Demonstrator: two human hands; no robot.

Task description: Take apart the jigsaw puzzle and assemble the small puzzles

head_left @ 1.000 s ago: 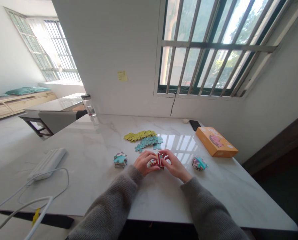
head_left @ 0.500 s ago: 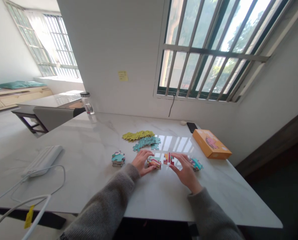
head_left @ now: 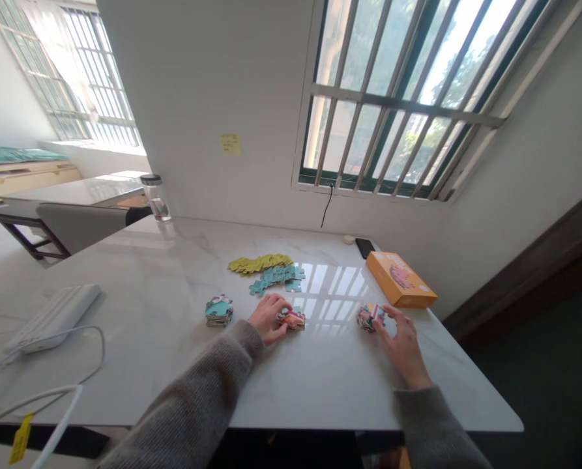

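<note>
My left hand (head_left: 267,317) rests on the white marble table (head_left: 173,339), its fingers curled round a small stack of colourful puzzle pieces (head_left: 291,318). My right hand (head_left: 401,340) lies out to the right, its fingertips on a second stack of puzzle pieces (head_left: 369,315) with a red-striped piece on top. A third stack (head_left: 218,310) sits apart to the left of my left hand. Both arms wear grey knit sleeves.
Yellow pieces (head_left: 259,262) and teal pieces (head_left: 277,278) lie spread behind the stacks. An orange box (head_left: 401,280) and a dark phone (head_left: 365,247) sit at the right rear. A water bottle (head_left: 154,197) stands far left. A white device (head_left: 51,316) with cables lies near the left edge.
My hands were together holding one stack with a red-striped piece. The right hand carried that piece rightward to the right stack; the left hand stayed on its stack. The camera turned right.
</note>
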